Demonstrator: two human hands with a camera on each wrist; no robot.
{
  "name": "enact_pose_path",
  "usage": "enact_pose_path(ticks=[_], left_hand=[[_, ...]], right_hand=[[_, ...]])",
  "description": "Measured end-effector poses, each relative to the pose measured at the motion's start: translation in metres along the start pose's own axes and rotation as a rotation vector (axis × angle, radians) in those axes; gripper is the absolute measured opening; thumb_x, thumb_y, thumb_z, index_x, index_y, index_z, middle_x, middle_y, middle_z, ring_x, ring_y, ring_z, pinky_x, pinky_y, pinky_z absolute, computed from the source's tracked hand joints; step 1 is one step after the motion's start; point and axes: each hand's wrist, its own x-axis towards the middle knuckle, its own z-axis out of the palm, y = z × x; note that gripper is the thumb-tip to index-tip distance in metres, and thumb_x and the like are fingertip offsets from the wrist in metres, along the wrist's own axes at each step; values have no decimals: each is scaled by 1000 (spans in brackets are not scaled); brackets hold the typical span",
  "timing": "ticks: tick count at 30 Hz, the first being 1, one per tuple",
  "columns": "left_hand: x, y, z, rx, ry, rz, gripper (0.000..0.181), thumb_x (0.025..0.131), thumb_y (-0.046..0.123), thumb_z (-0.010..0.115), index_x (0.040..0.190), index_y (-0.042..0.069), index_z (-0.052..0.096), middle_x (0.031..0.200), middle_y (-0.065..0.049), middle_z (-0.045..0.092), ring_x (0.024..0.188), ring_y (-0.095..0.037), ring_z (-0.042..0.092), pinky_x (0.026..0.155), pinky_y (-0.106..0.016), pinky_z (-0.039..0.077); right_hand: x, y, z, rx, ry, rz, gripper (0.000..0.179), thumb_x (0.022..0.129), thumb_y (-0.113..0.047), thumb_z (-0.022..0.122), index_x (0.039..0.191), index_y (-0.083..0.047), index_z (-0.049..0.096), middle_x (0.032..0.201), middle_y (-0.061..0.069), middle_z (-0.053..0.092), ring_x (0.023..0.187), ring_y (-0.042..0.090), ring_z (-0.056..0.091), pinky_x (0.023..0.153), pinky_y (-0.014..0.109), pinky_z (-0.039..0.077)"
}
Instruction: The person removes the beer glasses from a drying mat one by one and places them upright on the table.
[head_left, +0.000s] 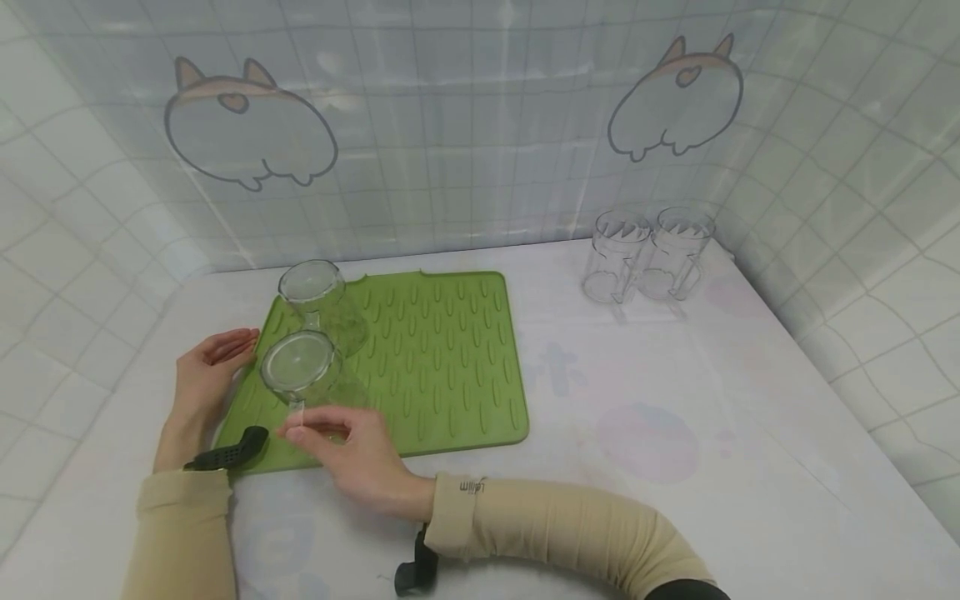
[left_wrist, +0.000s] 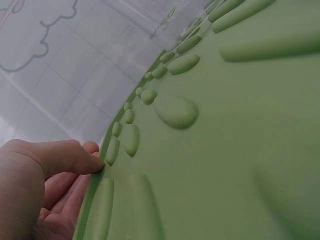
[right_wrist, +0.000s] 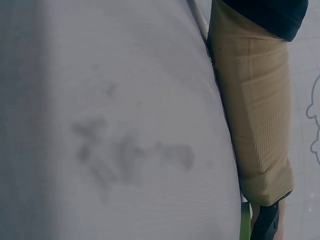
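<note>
Two clear glass mugs stand upside down on the left part of a green drying mat (head_left: 465, 358). My right hand (head_left: 367, 458) pinches the handle of the nearer glass mug (head_left: 300, 362) between thumb and fingers. Just behind it is the farther glass mug (head_left: 312, 283), which neither hand touches. At the mat's left edge, my left hand (head_left: 206, 371) grips the rim; the left wrist view shows a fingertip (left_wrist: 97, 165) on the rim and other fingers partly hidden behind it. In the right wrist view the right hand and mugs are out of sight.
Two more clear glass mugs, one (head_left: 615, 258) beside the other (head_left: 671, 258), stand upright at the back right of the white table (head_left: 600, 500). Tile-patterned curtains with cartoon drawings enclose the table's back and sides.
</note>
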Motion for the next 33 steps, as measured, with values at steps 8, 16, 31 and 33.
enact_pose_path(ticks=[8,16,31,33], left_hand=[[0,-1,1,-45,-3,-2,47,84,7,70,127,-3,52,105,12,69,92,5,63,77,-6,50],[-1,0,2,-68,-6,7,47,84,4,69,126,-5,52,105,11,69,92,5,64,78,-7,50],[0,-2,1,-51,-2,2,46,84,6,69,127,-3,53,104,13,68,92,5,63,78,-6,50],[0,-2,0,-36,0,1,46,84,7,69,127,-2,53,103,14,68,92,6,63,78,-6,50]], right_hand=[[0,2,0,51,0,-12,21,91,-23,61,107,-13,69,101,-9,71,89,-4,63,77,17,55],[-2,2,0,53,1,-9,20,92,-24,60,107,-14,69,101,-10,70,90,-4,62,77,17,55],[-5,-1,-3,111,3,-9,21,91,-20,61,108,-9,69,101,-5,71,92,-1,64,78,18,55],[-5,-1,-3,114,3,-13,21,91,-19,61,108,-8,69,102,-5,71,92,0,64,79,18,55]])
